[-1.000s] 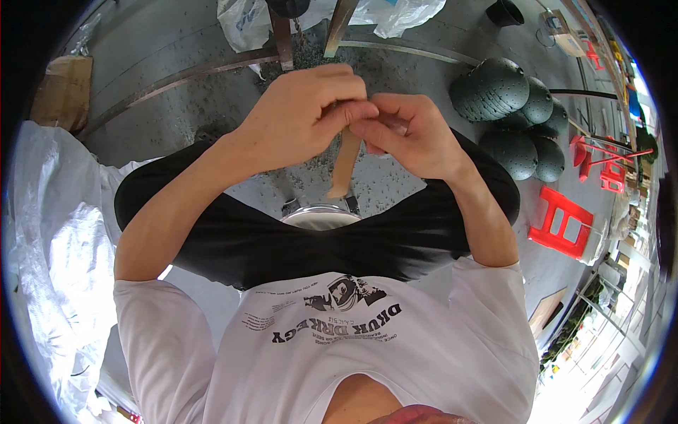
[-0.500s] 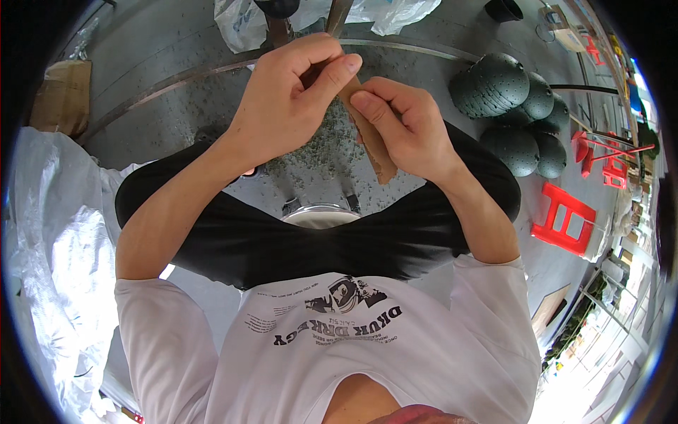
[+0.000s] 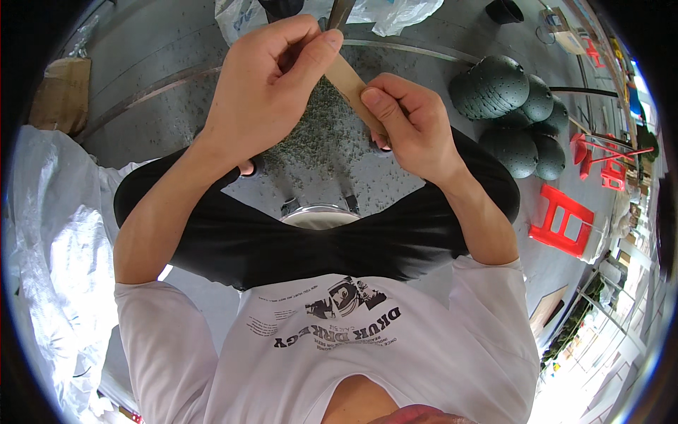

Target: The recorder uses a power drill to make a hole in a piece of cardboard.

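I sit on a stool with both hands raised over my knees. A flat tan strip (image 3: 351, 83), like thin wood or bamboo, runs slanted between them. My left hand (image 3: 265, 85) pinches its upper end between thumb and forefinger. My right hand (image 3: 409, 124) grips the lower part, its fingers curled around the strip so that this end is hidden. Below the hands, fine shavings (image 3: 318, 152) lie scattered on the grey concrete floor between my legs.
A stack of dark round discs (image 3: 512, 113) lies on the floor at the right, with a red plastic stool (image 3: 565, 222) beyond. A white plastic sheet (image 3: 56, 233) covers the left side. A curved metal band (image 3: 162, 88) and plastic bags (image 3: 395, 14) lie ahead.
Both hands have risen and moved away from my body. The strip, first hanging nearly upright below my hands, now lies slanted between them with my left thumb pinching its upper end.
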A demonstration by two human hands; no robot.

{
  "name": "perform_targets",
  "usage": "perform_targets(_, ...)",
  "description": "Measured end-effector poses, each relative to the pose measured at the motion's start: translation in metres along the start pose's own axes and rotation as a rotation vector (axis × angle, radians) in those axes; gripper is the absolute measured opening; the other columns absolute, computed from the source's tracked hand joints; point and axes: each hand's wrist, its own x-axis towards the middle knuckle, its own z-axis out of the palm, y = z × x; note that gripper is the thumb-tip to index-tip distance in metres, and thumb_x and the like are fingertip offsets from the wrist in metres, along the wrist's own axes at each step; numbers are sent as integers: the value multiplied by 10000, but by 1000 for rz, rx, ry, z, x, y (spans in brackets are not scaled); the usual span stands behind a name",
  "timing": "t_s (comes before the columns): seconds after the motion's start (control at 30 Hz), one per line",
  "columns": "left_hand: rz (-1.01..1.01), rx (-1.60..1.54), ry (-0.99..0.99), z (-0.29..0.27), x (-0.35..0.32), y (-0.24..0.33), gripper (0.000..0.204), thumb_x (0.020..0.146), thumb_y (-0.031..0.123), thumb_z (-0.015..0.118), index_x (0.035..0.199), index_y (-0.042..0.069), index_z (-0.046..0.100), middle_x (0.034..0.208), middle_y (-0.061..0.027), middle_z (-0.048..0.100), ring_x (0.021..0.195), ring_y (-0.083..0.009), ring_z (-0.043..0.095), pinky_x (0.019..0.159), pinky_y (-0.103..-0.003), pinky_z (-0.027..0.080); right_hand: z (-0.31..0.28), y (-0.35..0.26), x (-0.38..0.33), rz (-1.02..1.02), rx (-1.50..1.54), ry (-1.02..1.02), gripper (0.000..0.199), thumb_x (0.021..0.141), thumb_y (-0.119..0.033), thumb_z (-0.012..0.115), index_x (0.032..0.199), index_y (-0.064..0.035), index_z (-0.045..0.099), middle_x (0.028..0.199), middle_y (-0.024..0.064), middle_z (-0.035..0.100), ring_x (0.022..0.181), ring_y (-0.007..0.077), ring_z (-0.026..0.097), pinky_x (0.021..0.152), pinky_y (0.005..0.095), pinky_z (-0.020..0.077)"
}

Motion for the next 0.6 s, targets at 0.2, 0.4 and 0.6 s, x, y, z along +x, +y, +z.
perform_targets(0.2, -236, 144, -322, -10, -1, 7, 291, 982, 294, 656, 839, 45, 611, 630, 38, 448, 540, -29, 403, 468, -217, 304, 0, 14, -1, -33, -100, -18, 230, 1036, -181, 577, 911, -2, 650, 627, 35, 562, 559, 90, 516, 526, 268, 427)
perform_targets(0.4, -235, 80, -400, -11, -2, 0, 308, 944, 313, 688, 773, 60, 647, 559, 39, 461, 463, -41, 401, 413, -239, 303, -1, 6, 0, -42, -103, -92, 254, 1035, -205, 585, 899, 1, 644, 617, 31, 560, 546, 85, 508, 507, 269, 416)
perform_targets(0.6, -201, -22, -311, -17, -4, 3, 332, 938, 300, 692, 718, 59, 632, 510, 50, 448, 456, -30, 414, 433, -229, 302, -3, 0, 2, 58, 13, -183, 283, 1051, -219, 558, 880, -4, 626, 622, 13, 559, 547, 77, 506, 513, 259, 417)
